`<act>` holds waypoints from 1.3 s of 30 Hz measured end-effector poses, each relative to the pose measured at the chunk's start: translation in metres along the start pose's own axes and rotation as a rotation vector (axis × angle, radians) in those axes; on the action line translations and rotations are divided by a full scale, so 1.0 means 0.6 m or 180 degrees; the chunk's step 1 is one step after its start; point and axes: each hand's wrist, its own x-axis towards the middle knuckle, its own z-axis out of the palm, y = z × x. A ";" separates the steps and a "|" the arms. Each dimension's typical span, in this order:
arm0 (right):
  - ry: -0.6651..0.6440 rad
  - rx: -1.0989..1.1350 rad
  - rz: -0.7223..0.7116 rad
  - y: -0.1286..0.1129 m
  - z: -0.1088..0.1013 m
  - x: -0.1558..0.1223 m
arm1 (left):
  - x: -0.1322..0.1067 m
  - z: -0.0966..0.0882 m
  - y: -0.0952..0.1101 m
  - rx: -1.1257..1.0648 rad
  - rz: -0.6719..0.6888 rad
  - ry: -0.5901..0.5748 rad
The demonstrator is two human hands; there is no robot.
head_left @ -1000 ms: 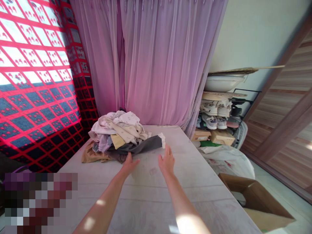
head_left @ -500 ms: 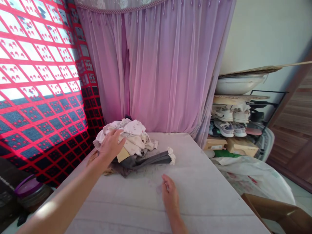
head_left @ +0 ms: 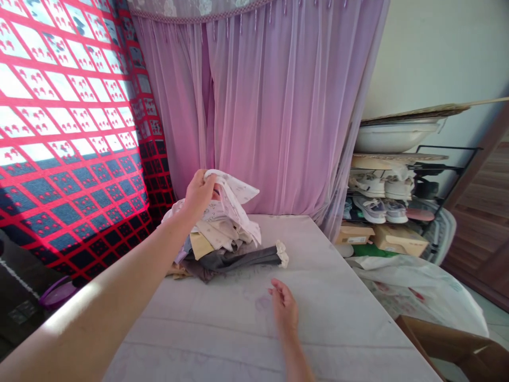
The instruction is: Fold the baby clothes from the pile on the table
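My left hand (head_left: 198, 195) is shut on a corner of a white printed garment (head_left: 234, 204), raising it off the top of a pile of folded and crumpled clothes (head_left: 214, 239). The pile holds cream and tan pieces. A dark grey garment with a white frilled cuff (head_left: 246, 258) lies across its lower part, reaching right. My right hand (head_left: 284, 305) rests apart from the pile on a pale padded table top (head_left: 222, 318), holding nothing, its fingers loosely apart.
Behind the table hangs a sheer lilac curtain (head_left: 274, 116), with a red and black patterned cloth (head_left: 67, 159) to the left. On the right stand a shoe rack (head_left: 382, 191), a white basin (head_left: 393, 137), a large white plastic bag (head_left: 417, 286) and a cardboard box (head_left: 449, 350).
My left hand has moved up from pressing on the pile and now lifts the white garment. My right hand has barely moved. The view has shifted slightly.
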 end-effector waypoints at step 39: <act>-0.0710 -0.0739 -0.0814 -0.134 0.077 -0.092 | -0.425 -0.168 -0.417 0.0827 -0.0625 -0.0190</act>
